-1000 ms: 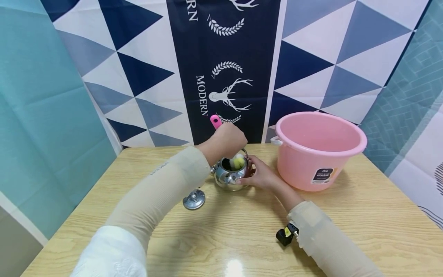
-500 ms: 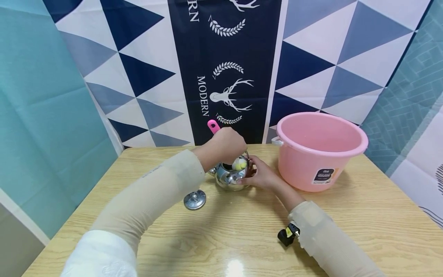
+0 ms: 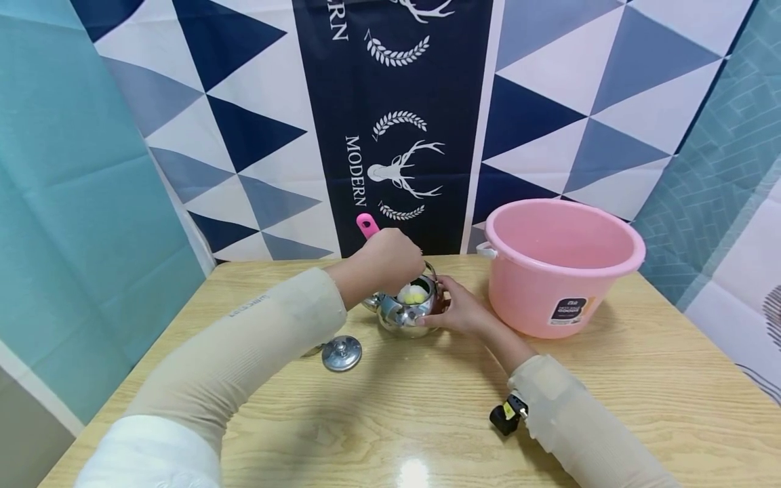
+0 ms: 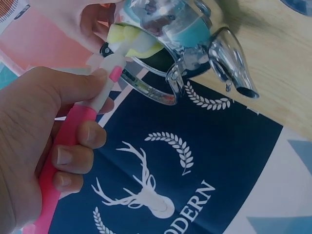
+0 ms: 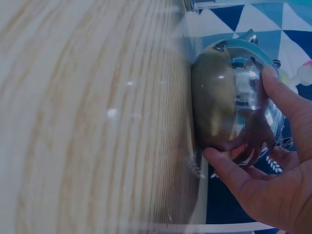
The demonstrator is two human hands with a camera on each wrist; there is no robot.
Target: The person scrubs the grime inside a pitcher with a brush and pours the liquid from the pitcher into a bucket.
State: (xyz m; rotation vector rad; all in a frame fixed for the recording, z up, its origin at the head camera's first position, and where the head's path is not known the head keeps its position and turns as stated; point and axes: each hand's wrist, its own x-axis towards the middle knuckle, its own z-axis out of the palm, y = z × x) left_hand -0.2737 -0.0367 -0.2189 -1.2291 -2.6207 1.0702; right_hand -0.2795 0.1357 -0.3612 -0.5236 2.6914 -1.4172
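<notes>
left hand (image 3: pixel 390 259) on the brush (image 4: pixel 72 127), right hand (image 3: pixel 460 308) on the kettle (image 3: pixel 403 320)

through the head camera i see the shiny metal kettle standing on the wooden table (image 3: pixel 427 407), toward its back edge, mouth uncovered. the left hand is wrapped round the brush's pink handle; from the left wrist i make out the thumb pressed against the white neck and the other fingers curled round the pink grip. the brush slants down, and its yellow-and-white sponge head (image 3: pixel 412 295) sits in the kettle's mouth; how deep it reaches i can't tell.

the right hand clasps the kettle's side, and my right wrist view shows thumb and fingers spaced apart round the rounded, mirror-like body. the spout (image 4: pixel 234 63) points toward the left, and the arched handle (image 4: pixel 151 92) stands beside the mouth, just past the sponge.

the lid (image 3: pixel 342 353) lies knob up on the table, near the kettle on its left and closer to me. a pink bucket (image 3: pixel 539 291) with a dark label stands to the right, near the right hand. behind everything hangs a patterned cloth (image 3: pixel 396 88) with deer heads and the word "modern".
</notes>
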